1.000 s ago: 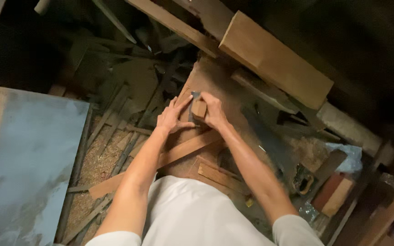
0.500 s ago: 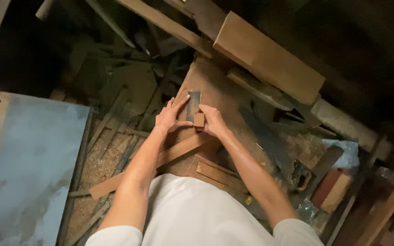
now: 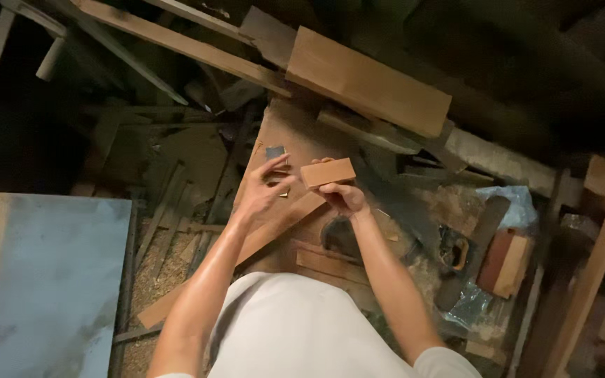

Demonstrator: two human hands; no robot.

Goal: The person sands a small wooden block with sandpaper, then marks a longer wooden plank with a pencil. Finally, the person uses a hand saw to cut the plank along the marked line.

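My right hand [image 3: 342, 197] grips a small rectangular wooden block [image 3: 328, 172], held flat above the workbench. My left hand [image 3: 263, 190] is just left of the block, its fingertips pinching a small grey flat metal piece [image 3: 275, 152]. Both hands hover over a brown wooden work board [image 3: 295, 136]. A long wooden strip [image 3: 274, 231] lies diagonally under my wrists.
A large light wooden plank [image 3: 367, 82] lies beyond the board, with several long battens [image 3: 176, 43] behind it. A grey-blue sheet [image 3: 50, 280] is at the left beside sawdust [image 3: 155, 280]. Tools, a plastic bag [image 3: 519, 203] and small blocks [image 3: 505, 262] clutter the right.
The block was held between both hands over the board; now my right hand alone holds it, turned flat and moved right, while my left hand has the grey metal piece.
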